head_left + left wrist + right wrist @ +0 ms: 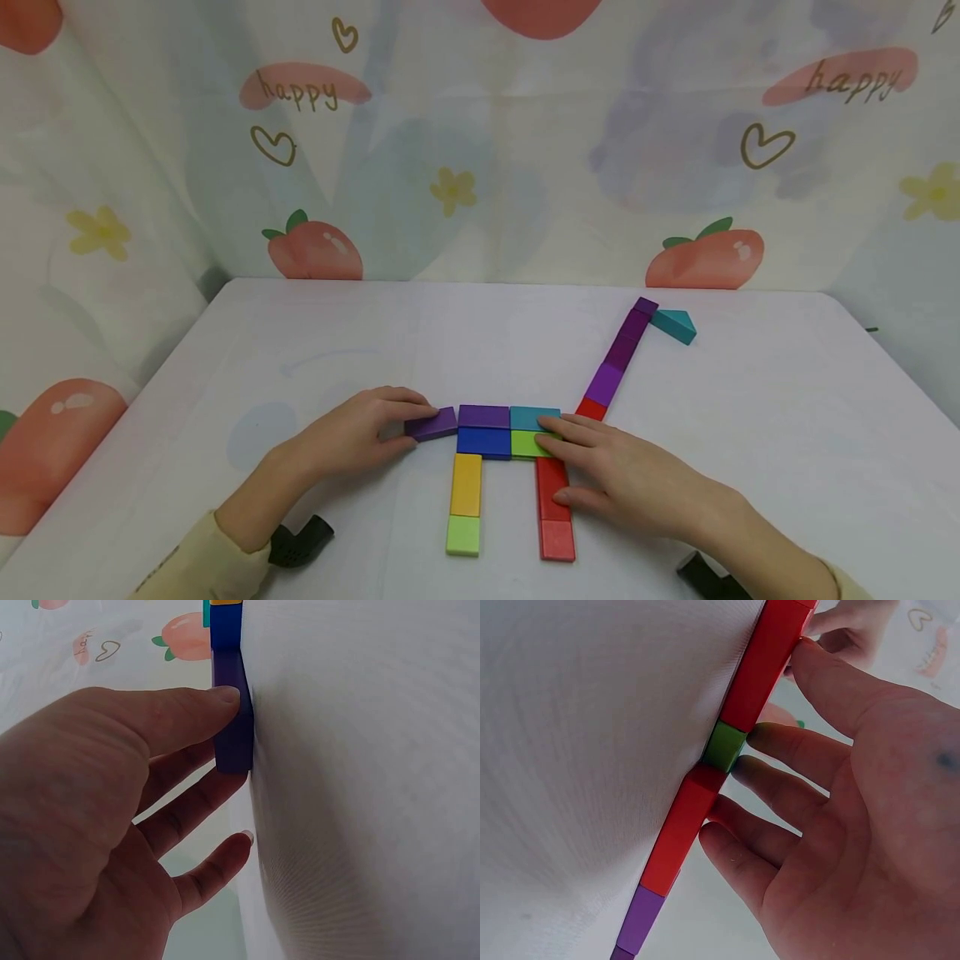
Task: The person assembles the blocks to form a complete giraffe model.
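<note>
My left hand (pixel 360 433) pinches a purple block (pixel 441 427) between thumb and fingers. That block lies slightly aslant, its right end against a flat cluster of blocks: purple (pixel 483 417), blue (pixel 484 443), teal (pixel 525 417) and light green (pixel 523 446). Fingers of my right hand (pixel 637 475) rest, fairly straight, on the cluster's right side. Its thumb touches the upper red block (pixel 550 487); below that lies another red block (pixel 557 540). In the right wrist view, the fingertips touch the green block (pixel 726 746) and a red block (pixel 684 829).
Under the cluster's left side, a yellow block (pixel 467 485) and a pale green block (pixel 462 536) form a column. A slanting row of purple blocks (pixel 606 383) runs up right from a red block (pixel 591 408). A teal triangular block (pixel 675 326) touches its far end.
</note>
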